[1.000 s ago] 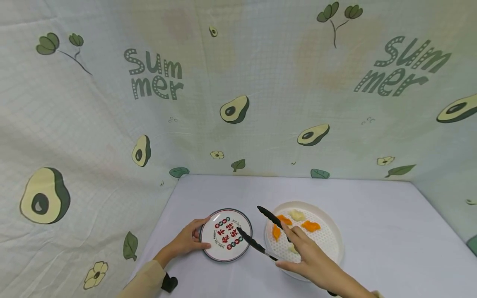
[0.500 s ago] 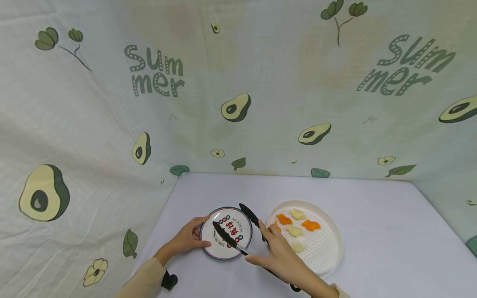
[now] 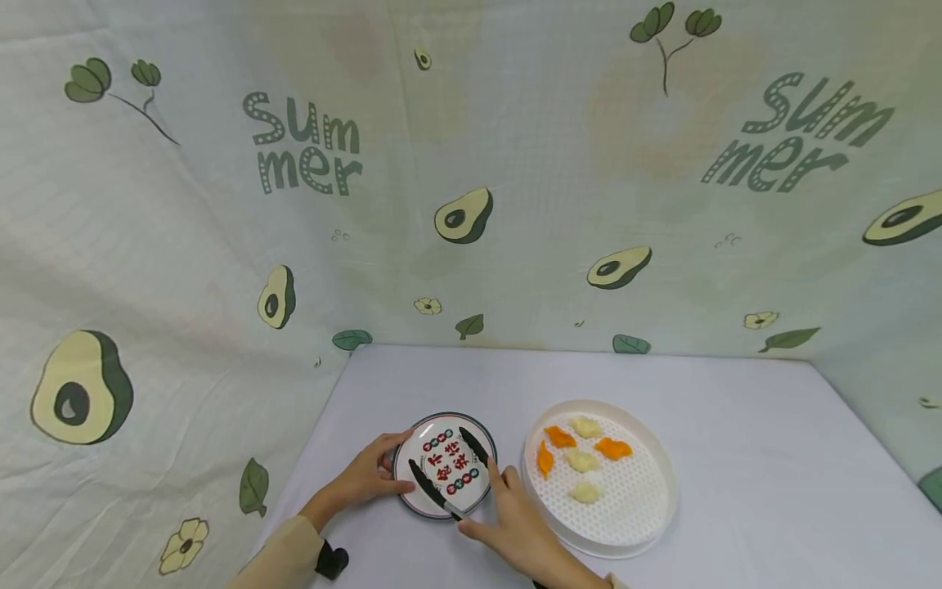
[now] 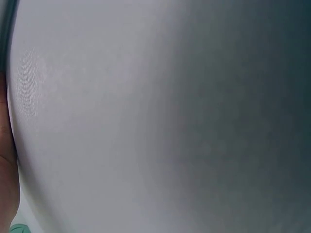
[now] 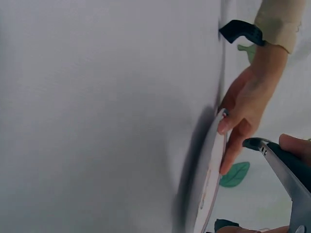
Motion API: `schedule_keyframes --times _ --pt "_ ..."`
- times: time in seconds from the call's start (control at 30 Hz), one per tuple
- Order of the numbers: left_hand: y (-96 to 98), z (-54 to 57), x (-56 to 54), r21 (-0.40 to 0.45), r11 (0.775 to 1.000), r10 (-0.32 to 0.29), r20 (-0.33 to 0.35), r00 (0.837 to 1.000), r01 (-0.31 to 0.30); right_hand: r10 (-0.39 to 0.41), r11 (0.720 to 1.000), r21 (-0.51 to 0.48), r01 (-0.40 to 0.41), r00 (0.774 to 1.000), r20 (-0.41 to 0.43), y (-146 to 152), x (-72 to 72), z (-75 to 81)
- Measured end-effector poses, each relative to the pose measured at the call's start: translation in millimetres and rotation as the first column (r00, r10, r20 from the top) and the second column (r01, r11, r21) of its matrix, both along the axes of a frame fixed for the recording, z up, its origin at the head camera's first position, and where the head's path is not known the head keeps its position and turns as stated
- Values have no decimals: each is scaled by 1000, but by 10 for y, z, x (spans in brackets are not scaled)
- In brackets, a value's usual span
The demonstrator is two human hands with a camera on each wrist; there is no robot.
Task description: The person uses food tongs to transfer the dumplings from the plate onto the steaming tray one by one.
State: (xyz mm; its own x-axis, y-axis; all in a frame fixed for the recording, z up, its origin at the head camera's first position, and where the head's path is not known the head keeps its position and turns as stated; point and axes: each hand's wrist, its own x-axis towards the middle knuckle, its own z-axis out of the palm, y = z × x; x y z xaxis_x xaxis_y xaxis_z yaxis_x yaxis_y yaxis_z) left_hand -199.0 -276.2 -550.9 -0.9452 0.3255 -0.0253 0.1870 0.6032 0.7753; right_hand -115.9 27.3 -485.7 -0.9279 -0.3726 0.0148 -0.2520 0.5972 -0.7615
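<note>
My left hand [image 3: 364, 477] grips the left rim of a small white plate [image 3: 415, 448] with red lettering and a dark rim. In the right wrist view its thumb lies on the near face of the plate [image 5: 209, 179] and the fingers reach along the rim. My right hand [image 3: 518, 532] holds black-tipped metal tongs [image 3: 430, 486]. Their arms stand spread over the plate, with nothing seen between the tips. Part of the tongs [image 5: 286, 177] also shows in the right wrist view. A blurred pale surface fills most of the left wrist view.
Right of the plate stands a round white tray [image 3: 648, 507] with a dimpled base. Several small orange pieces [image 3: 613, 447] and pale yellow pieces [image 3: 585, 492], shaped like dumplings, lie on it. A white cloth [image 3: 751, 458] covers the table, and a printed curtain [image 3: 545, 164] hangs behind.
My right hand has carried the spread tongs left from the tray's near-left side to over the plate, uncovering the pieces on the tray. My left hand stays on the plate's rim.
</note>
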Motion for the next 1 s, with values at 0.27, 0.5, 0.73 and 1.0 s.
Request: schedule_keyframes --times 0.27,0.5,0.73,1.0 --pt "5 11 -20 45 998 -31 -6 999 31 -16 1000 8 17 998 -60 -67 -49 -224" --pt "3 23 -19 39 998 -43 -22 999 44 -40 999 19 42 994 -104 -120 -31 -342" --pt "17 36 -28 53 997 -50 -11 999 51 -51 997 48 54 996 -75 -144 -39 -348" --pt "3 21 2 27 999 -20 2 1000 20 -42 941 324 99 983 -178 -169 -31 -324"
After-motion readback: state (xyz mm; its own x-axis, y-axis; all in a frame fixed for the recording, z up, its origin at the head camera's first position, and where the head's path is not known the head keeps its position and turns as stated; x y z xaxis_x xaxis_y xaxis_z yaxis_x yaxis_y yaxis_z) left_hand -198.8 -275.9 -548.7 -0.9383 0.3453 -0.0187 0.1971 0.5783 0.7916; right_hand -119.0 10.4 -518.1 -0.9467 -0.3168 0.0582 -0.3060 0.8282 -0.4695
